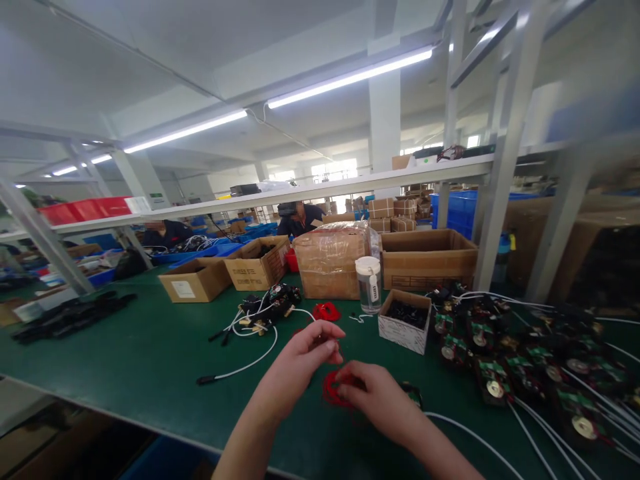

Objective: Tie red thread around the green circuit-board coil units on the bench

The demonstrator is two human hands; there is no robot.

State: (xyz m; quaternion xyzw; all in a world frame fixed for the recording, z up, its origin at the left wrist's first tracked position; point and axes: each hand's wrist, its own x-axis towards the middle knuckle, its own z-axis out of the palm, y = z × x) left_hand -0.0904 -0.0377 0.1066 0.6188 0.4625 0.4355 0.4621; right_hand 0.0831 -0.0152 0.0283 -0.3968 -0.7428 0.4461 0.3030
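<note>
My left hand (309, 351) is above the green tabletop, its fingers curled toward the thumb. What it holds, if anything, is too small to make out. Just to the right and lower, my right hand (373, 395) has its thumb and fingers closed at a coil of thin red wire (330, 389). A second bundle of red wire (326, 311) lies on the table beyond my left hand. Partly behind my right hand sits a small assembly with a green circuit board (413, 395), and a white cable runs to the right nearby.
Assemblies with green boards (495, 383) crowd the right side. Ahead stand a white box of black parts (405, 325), a clear bottle (369, 287) and a large taped carton (327, 263). Black assemblies with white cables (267, 307) lie left. A shelf (310, 195) spans above; co-workers sit beyond.
</note>
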